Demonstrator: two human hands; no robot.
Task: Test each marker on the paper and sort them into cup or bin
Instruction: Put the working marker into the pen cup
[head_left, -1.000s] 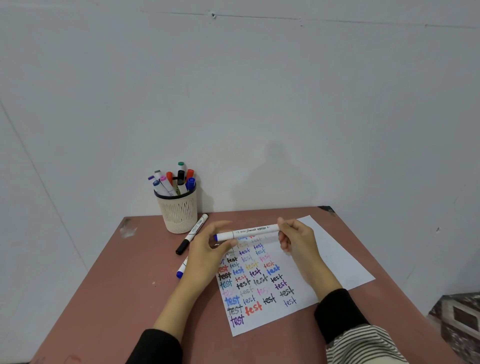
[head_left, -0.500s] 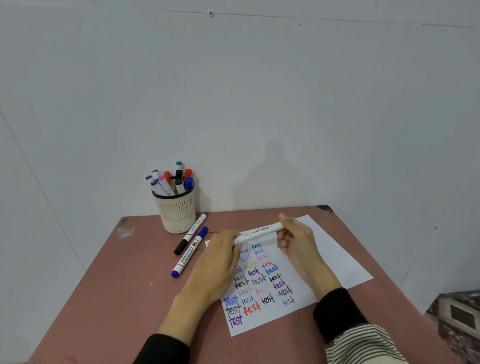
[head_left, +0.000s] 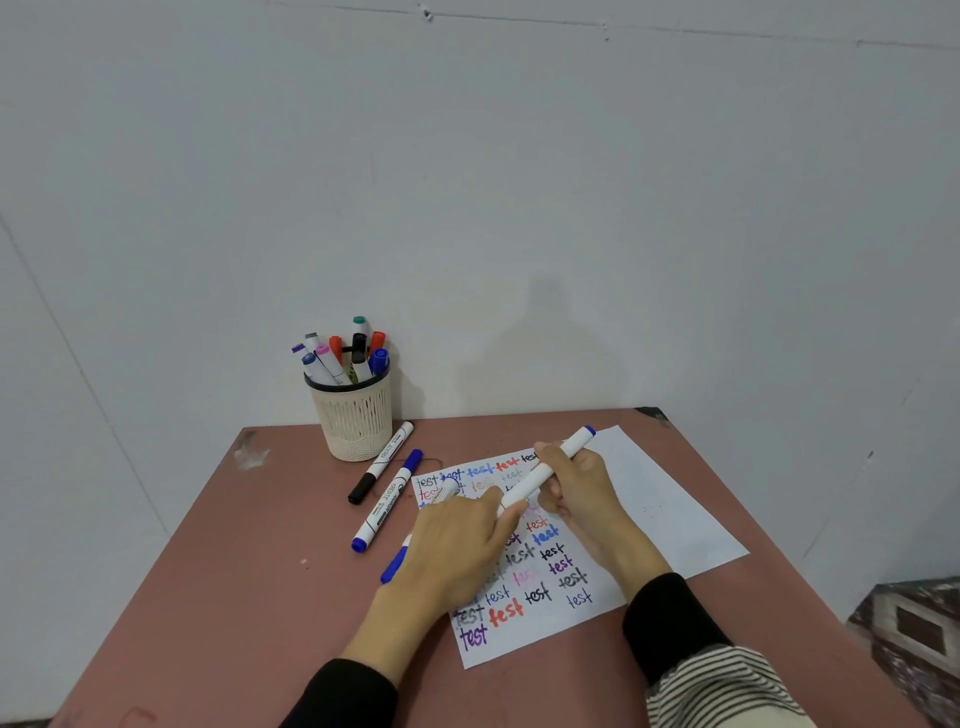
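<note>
Near, the left hand (head_left: 457, 545) lies on the paper (head_left: 670, 514), seemingly pinching a cap; I cannot tell for sure. The right hand (head_left: 576, 483) grips the marker (head_left: 545, 470), tip hidden. Testing is starting: next, a stroke. Far left stands the cup (head_left: 356, 421).

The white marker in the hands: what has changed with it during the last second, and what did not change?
The white marker, held level by both hands before, is now tilted by the right hand, blue end up and away. The left hand has come down onto the paper, a white cap at its fingertips. The cup and the loose markers beside it stayed.
</note>
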